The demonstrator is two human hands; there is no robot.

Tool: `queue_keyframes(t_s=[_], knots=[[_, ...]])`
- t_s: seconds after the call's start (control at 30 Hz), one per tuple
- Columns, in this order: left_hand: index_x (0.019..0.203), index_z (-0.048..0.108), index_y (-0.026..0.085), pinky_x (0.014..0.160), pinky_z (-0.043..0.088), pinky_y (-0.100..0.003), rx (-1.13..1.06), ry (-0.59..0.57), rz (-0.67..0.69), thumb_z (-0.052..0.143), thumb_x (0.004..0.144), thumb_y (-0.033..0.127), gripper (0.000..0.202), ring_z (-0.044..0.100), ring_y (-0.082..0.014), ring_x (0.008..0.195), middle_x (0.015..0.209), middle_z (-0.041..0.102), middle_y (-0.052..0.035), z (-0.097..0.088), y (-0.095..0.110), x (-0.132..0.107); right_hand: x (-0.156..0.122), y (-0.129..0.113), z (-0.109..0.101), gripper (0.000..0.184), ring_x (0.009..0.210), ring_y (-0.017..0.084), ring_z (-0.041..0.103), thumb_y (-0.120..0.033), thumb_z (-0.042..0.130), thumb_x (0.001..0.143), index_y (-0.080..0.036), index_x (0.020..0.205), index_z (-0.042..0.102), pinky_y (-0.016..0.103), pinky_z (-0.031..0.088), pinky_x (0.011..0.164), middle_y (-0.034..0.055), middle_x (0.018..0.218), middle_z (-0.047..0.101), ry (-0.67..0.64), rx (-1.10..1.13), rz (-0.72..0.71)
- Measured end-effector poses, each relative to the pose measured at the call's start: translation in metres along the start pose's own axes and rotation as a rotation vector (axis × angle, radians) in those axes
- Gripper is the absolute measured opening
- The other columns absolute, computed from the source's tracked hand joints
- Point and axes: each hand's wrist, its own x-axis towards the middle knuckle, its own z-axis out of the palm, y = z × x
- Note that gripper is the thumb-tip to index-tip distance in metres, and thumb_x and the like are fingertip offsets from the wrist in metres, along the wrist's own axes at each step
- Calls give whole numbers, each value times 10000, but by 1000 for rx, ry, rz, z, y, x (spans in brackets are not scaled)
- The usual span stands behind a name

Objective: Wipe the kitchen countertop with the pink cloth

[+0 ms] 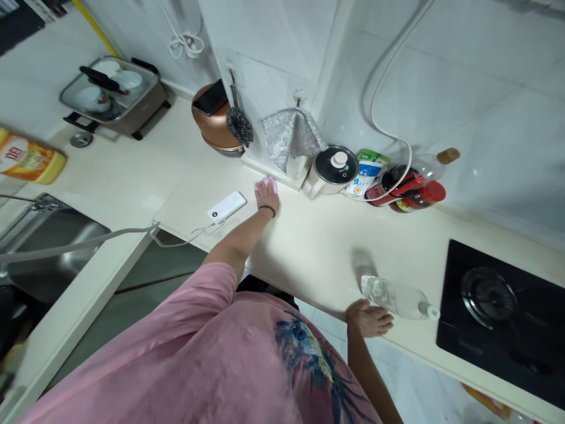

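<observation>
So, here's the left hand (267,197) out at full reach, palm down on the pink cloth (272,184), and that cloth lies on the tabletop (309,244) near the foot of the wall pillar (269,76). Wiping, by the look of it, and well under way rather than wrapped up! The fingers stretch forward over the cloth; whether they pinch it or merely press it, this blurry view won't say.

Over on the other side, the right hand (371,319) is spread on the tabletop's front edge, fingers apart, gripping nothing, just beside the clear bottle (397,298). It looks like a prop for the body's lean while the left does the work.

And the score so far? The cloth is down and in use; that much is done. As for what's left, plenty, one would judge: the power bank (226,206) sits just left of the cloth, its cable (176,243) trailing to the edge, and the patches beneath those look untouched. Same story under the bottle, and under the pot (334,168) and the red-capped jar (417,197) along the wall. Way out right, the hob (536,347) lies well apart from the cloth, seemingly outside the action at this point.
</observation>
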Motion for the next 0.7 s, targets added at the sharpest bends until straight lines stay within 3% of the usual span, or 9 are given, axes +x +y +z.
queue_keyframes(t_s=[0.07, 0.13, 0.23, 0.3, 0.4, 0.47, 0.53, 0.7], knots=[[1583, 542, 162, 1308, 292, -694, 1, -25, 28, 630, 1093, 408, 556, 422, -358, 1559, 1706, 452, -174, 8, 18, -2, 1, 0, 1, 741, 1537, 544, 403, -579, 428, 1009, -134, 1594, 522, 825, 349, 1197, 320, 1655, 442, -3, 8, 7], [1591, 554, 218, 1300, 347, -647, 0, -53, 62, 672, 1070, 405, 566, 435, -362, 1571, 1721, 433, -157, 21, 44, -11, 2, 0, 1, 714, 1534, 537, 408, -562, 444, 1003, -154, 1584, 528, 821, 354, 1196, 304, 1649, 458, -3, 15, 5], [1628, 543, 261, 1380, 236, -545, -9, -114, 155, 585, 1046, 241, 584, 290, -319, 1675, 1796, 351, -99, 50, 97, -42, 3, -3, -1, 686, 1511, 530, 442, -545, 445, 1001, -160, 1561, 537, 817, 390, 1174, 310, 1612, 493, 12, -8, -8], [1659, 513, 225, 1405, 176, -518, -10, -191, 296, 533, 1028, 205, 631, 215, -308, 1707, 1816, 317, -88, 74, 129, -73, 3, -6, -4, 687, 1500, 532, 457, -550, 430, 1003, -146, 1545, 548, 811, 412, 1162, 329, 1595, 497, 18, -27, -13], [1697, 443, 139, 1415, 126, -514, -14, -299, 530, 484, 1040, 241, 665, 137, -311, 1725, 1832, 263, -123, 100, 148, -117, 3, -10, -8, 715, 1509, 534, 445, -558, 401, 1009, -125, 1561, 539, 809, 401, 1174, 340, 1601, 483, 3, -24, -3], [1718, 399, 140, 1414, 124, -507, -28, -316, 595, 483, 1042, 259, 692, 118, -302, 1727, 1838, 244, -122, 105, 136, -135, 2, -12, -9, 728, 1522, 537, 424, -545, 401, 1010, -126, 1595, 510, 822, 380, 1180, 337, 1617, 470, -15, -12, 9], [1744, 349, 161, 1412, 125, -508, -40, -319, 582, 486, 1038, 265, 726, 101, -296, 1730, 1843, 228, -114, 96, 110, -138, 2, -13, -11, 730, 1527, 543, 411, -523, 412, 1008, -127, 1617, 487, 841, 376, 1164, 340, 1626, 460, -29, -7, 13], [1766, 291, 161, 1406, 104, -544, -25, -265, 251, 420, 1054, 273, 732, 27, -309, 1734, 1853, 175, -124, 36, 4, -113, 3, -13, -11, 722, 1546, 543, 385, -493, 431, 998, -118, 1612, 492, 844, 382, 1151, 340, 1649, 440, -44, -9, 26]])
